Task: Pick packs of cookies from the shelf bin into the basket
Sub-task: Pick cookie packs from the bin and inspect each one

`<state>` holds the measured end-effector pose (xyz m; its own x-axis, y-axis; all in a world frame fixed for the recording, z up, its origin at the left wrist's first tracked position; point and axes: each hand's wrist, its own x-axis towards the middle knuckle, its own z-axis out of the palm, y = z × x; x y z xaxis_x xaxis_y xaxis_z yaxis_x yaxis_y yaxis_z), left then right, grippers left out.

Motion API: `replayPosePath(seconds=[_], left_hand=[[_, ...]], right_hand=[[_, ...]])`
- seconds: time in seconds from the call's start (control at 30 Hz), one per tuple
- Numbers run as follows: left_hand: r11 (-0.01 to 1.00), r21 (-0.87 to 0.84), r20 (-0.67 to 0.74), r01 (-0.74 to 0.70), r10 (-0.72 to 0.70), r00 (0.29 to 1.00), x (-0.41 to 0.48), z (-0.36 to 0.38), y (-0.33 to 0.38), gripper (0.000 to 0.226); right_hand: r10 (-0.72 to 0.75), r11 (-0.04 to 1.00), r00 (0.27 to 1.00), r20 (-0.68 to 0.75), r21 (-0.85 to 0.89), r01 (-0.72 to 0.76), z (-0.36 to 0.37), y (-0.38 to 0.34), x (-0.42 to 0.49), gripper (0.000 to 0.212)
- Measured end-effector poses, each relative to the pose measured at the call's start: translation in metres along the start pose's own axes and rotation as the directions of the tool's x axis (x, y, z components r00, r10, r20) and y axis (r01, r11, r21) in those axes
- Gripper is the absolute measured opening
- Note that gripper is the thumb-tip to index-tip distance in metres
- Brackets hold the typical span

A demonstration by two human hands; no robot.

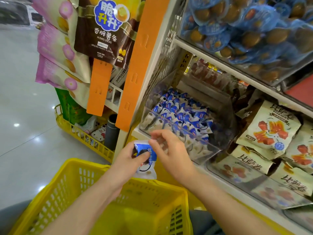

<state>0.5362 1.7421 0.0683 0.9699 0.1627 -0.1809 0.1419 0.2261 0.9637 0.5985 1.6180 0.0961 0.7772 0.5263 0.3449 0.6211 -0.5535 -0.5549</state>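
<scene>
A clear plastic shelf bin (pixel 199 146) holds several blue-and-white cookie packs (pixel 177 114). My left hand (pixel 130 156) grips one blue-and-white cookie pack (pixel 146 160) just above the far rim of the yellow basket (pixel 71 180). My right hand (pixel 169 150) hovers beside that pack, in front of the bin's lower edge, fingers loosely curled and blurred, holding nothing that I can see. The basket sits below both forearms, and its inside looks bare.
Beige snack bags (pixel 269 128) fill the bin to the right. Blue egg packs (pixel 245 28) lie on the shelf above. An orange strip (pixel 133 65) and hanging potato-stick bags (pixel 103 31) stand at left. A second yellow basket (pixel 84 133) rests on the grey floor.
</scene>
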Motion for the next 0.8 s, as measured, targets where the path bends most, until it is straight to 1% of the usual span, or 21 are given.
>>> replayPosePath(seconds=[0.1,0.17,0.2,0.27,0.3,0.33,0.4,0.47,0.53,0.6,0.7,0.77,0.8], left_hand=[[1.0,0.011,-0.043,0.002,-0.001,0.999,0.001,0.0,-0.005,0.021],[1.0,0.009,-0.054,0.005,-0.004,0.999,0.002,0.001,-0.008,0.02],[1.0,0.012,-0.058,0.006,-0.006,0.998,0.003,0.001,-0.009,0.018],[0.999,0.029,-0.072,0.014,-0.012,0.997,0.006,0.001,-0.013,0.011],[0.999,0.037,-0.085,0.017,-0.014,0.996,0.007,0.002,-0.014,0.014],[0.999,0.044,-0.102,0.019,-0.015,0.995,0.008,0.002,-0.015,0.019],[0.999,0.049,-0.138,0.014,-0.007,0.99,0.011,0.004,-0.016,0.026],[0.999,0.044,-0.155,0.004,0.003,0.988,0.012,0.004,-0.017,0.028],[0.999,0.034,-0.159,0.011,-0.005,0.987,0.012,0.002,-0.019,0.029],[0.999,0.023,-0.159,0.035,-0.031,0.987,0.011,0.001,-0.021,0.031],[0.997,-0.021,-0.14,0.078,-0.081,0.987,0.009,0.0,-0.018,0.029],[0.994,-0.021,-0.112,0.106,-0.107,0.988,0.008,-0.001,-0.016,0.022],[0.993,0.005,-0.094,0.114,-0.113,0.989,0.007,-0.002,-0.016,0.024]], right_hand=[[0.143,0.987,0.99,0.021,0.07,-0.144,0.013,0.009,-0.003,0.029],[0.232,0.963,0.969,0.082,0.123,-0.241,0.017,0.014,-0.002,0.02],[0.272,0.937,0.954,0.123,0.194,-0.292,0.018,0.015,-0.003,0.013],[0.316,0.87,0.933,0.171,0.34,-0.357,0.019,0.017,-0.003,0.006],[0.311,0.856,0.934,0.175,0.375,-0.355,0.019,0.017,-0.004,0.005],[0.294,0.857,0.94,0.172,0.389,-0.339,0.018,0.018,-0.004,0.008],[0.245,0.888,0.959,0.142,0.365,-0.281,0.018,0.017,-0.006,0.018],[0.157,0.948,0.985,0.067,0.269,-0.17,0.019,0.014,-0.008,0.014],[0.022,0.993,1.0,0.005,0.112,-0.023,0.019,0.011,-0.011,0.003],[-0.049,0.999,0.999,-0.008,0.018,0.049,0.018,0.01,-0.013,0.006],[-0.085,0.996,0.996,-0.035,-0.016,0.085,0.017,0.01,-0.014,0.008],[-0.023,0.999,0.997,-0.071,0.046,0.027,0.017,0.012,-0.013,0.006],[0.036,0.995,0.995,-0.093,0.101,-0.026,0.016,0.014,-0.011,0.005]])
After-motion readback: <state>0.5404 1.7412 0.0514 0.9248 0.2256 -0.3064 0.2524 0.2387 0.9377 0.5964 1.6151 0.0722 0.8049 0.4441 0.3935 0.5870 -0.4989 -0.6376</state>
